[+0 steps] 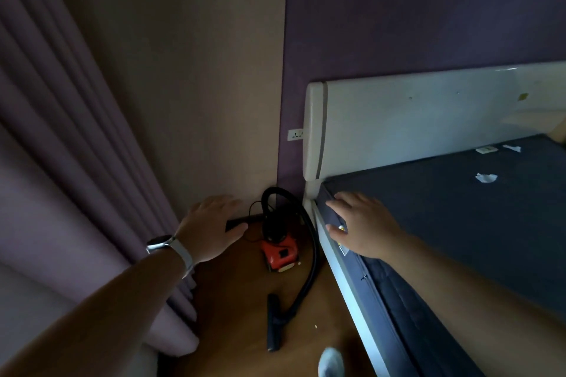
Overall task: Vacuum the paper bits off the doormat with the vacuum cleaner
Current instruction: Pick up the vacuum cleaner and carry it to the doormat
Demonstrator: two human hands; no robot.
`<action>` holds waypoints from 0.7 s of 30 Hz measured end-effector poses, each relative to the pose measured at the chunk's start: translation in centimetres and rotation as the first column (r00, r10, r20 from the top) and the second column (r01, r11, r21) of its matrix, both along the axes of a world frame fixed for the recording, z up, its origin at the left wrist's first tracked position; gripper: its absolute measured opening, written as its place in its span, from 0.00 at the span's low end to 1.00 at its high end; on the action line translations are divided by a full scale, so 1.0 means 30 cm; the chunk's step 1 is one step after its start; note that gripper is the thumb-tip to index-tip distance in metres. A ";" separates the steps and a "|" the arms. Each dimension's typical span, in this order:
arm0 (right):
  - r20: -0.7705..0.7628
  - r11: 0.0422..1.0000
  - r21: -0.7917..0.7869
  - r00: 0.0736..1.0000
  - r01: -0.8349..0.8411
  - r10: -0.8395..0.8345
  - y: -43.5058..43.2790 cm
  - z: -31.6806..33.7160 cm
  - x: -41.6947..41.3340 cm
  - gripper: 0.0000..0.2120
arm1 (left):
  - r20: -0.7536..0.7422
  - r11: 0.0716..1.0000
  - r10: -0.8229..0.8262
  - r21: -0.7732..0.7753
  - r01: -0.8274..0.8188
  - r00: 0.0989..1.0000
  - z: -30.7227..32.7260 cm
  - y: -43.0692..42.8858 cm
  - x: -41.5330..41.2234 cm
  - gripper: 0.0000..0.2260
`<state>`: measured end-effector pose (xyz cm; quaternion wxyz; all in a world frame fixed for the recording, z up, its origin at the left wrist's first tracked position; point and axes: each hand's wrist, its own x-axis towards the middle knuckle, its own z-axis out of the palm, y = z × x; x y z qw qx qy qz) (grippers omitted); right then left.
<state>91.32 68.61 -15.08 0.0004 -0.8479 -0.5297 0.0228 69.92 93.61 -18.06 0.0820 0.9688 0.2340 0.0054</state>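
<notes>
Vacuum cleaner [279,251], red-bodied, is located on the floor [239,300] in the corner beside the bed [398,119], its hose [314,257] run to the nozzle [273,324] lying nearer. Paper bits [486,177] are scattered on a dark surface [459,223] on the bed, possibly the doormat; dim light prevents certainty. The left hand [211,228] is held spread, gripping nothing; the right hand [363,223] is laid flat on that surface's edge. The hose should be grasped near the nozzle first.
</notes>
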 end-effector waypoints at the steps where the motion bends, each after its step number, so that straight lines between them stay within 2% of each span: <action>1: -0.014 1.000 0.001 1.000 0.001 -0.001 0.021 -0.020 0.030 0.31 | -0.007 1.000 0.005 -0.015 -0.006 1.000 -0.015 0.016 0.026 0.43; 6: -0.060 1.000 -0.019 0.998 -0.022 0.021 0.157 -0.123 0.221 0.29 | -0.048 0.998 0.028 -0.055 -0.030 0.998 -0.087 0.105 0.194 0.43; 12: -0.164 0.996 -0.068 0.985 -0.057 0.046 0.350 -0.301 0.533 0.35 | -0.148 0.991 0.099 -0.076 -0.111 0.984 -0.217 0.233 0.460 0.39; 18: -0.242 0.991 -0.106 0.969 -0.076 0.049 0.488 -0.485 0.863 0.29 | -0.213 0.988 0.054 -0.129 -0.083 0.976 -0.348 0.332 0.771 0.29; 21: -0.274 0.991 -0.113 0.961 -0.067 0.033 0.543 -0.604 0.968 0.28 | -0.223 0.985 0.033 -0.157 -0.069 0.974 -0.439 0.406 0.886 0.32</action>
